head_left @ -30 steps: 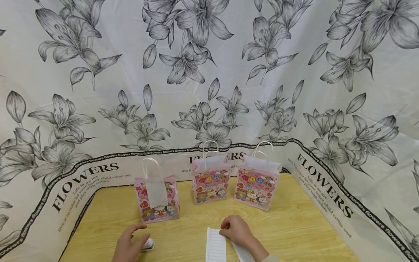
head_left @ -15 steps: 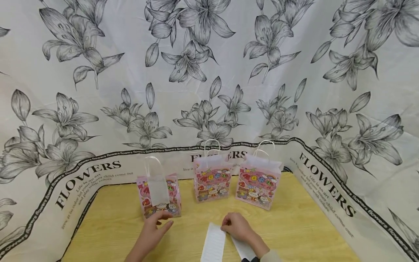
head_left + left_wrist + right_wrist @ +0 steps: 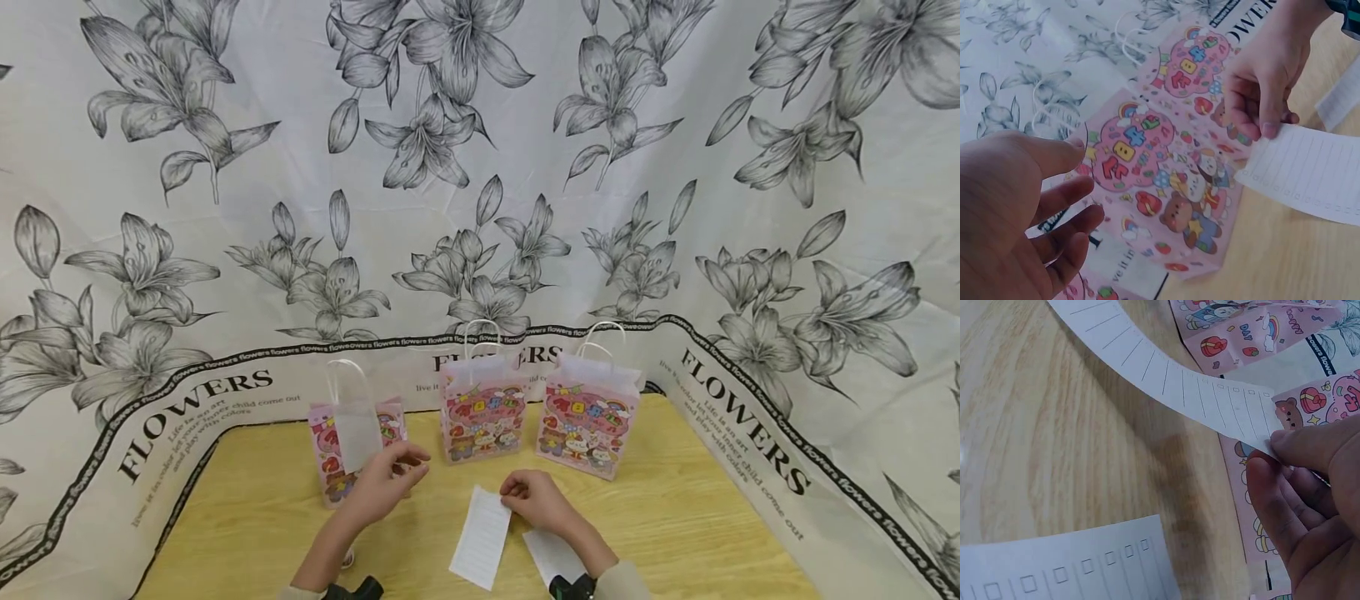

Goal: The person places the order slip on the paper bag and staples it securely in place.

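Note:
My right hand [image 3: 543,500] pinches the top corner of a lined paper strip [image 3: 480,542] between thumb and fingertips. The strip is raised and curves away in the right wrist view, with small printed checkboxes along its edge. My left hand [image 3: 384,485] hovers in front of the left pink gift bag [image 3: 330,467], its fingers loosely bent and holding nothing. On that bag's front hangs a white paper strip [image 3: 358,437]. A second lined sheet [image 3: 1066,565] lies on the table beside my right wrist.
Two more pink cartoon gift bags, the middle one [image 3: 483,421] and the right one [image 3: 588,425], stand upright at the back. A small white and dark object [image 3: 348,557] is mostly hidden behind my left forearm. Floral cloth [image 3: 480,167] encloses the wooden table [image 3: 675,517].
My left hand has moved away from the small object, forward and to the right, toward the strip. My right hand has carried the pinched strip slightly forward, and the strip now slants.

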The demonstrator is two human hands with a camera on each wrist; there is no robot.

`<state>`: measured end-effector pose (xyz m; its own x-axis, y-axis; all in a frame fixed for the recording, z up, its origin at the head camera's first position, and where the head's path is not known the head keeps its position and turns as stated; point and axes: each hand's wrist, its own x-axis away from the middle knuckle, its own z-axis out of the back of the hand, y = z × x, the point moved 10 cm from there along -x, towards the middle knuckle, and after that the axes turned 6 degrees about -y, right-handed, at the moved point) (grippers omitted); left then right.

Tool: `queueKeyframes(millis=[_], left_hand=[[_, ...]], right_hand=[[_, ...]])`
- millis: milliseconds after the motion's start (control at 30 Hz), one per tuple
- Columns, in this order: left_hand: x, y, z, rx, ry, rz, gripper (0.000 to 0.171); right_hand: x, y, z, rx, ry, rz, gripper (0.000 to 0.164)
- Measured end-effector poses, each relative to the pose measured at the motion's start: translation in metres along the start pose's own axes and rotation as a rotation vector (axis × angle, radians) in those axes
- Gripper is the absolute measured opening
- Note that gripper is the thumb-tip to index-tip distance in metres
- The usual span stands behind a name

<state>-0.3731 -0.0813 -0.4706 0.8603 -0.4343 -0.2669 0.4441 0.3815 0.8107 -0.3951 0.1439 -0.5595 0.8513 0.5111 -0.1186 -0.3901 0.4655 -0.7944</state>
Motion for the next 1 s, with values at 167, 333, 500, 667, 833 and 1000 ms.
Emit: queueKeyframes(millis=[167, 333, 500, 667, 833, 1000], left_hand=[[-0.020, 0.017, -0.003, -0.041, -0.037, -0.053, 0.014], [-0.041, 0.030, 0.000, -0.049, -0.035, -0.068, 0.020], [-0.059, 0.036, 0.000, -0.048, -0.030, -0.040, 0.034], [-0.075, 0.049, 0.006, -0.026, 0.007, -0.052, 0.038], [-0.091, 0.062, 0.014, -0.127, 0.059, -0.098, 0.038], [-0.109, 0.069, 0.023, -0.260, 0.086, -0.085, 0.048]], right_hand=[[-0.003, -0.010, 0.004, 0.000, -0.012, 0.021, 0.005], [-0.007, -0.031, 0.014, 0.012, 0.001, 0.063, 0.003], [-0.012, -0.047, 0.031, 0.030, 0.026, 0.069, 0.006], [-0.022, -0.062, 0.055, 0.110, 0.091, 0.082, 0.006], [-0.030, -0.081, 0.076, 0.193, 0.158, 0.142, 0.003], [-0.038, -0.099, 0.096, 0.227, 0.190, 0.169, 0.003]])
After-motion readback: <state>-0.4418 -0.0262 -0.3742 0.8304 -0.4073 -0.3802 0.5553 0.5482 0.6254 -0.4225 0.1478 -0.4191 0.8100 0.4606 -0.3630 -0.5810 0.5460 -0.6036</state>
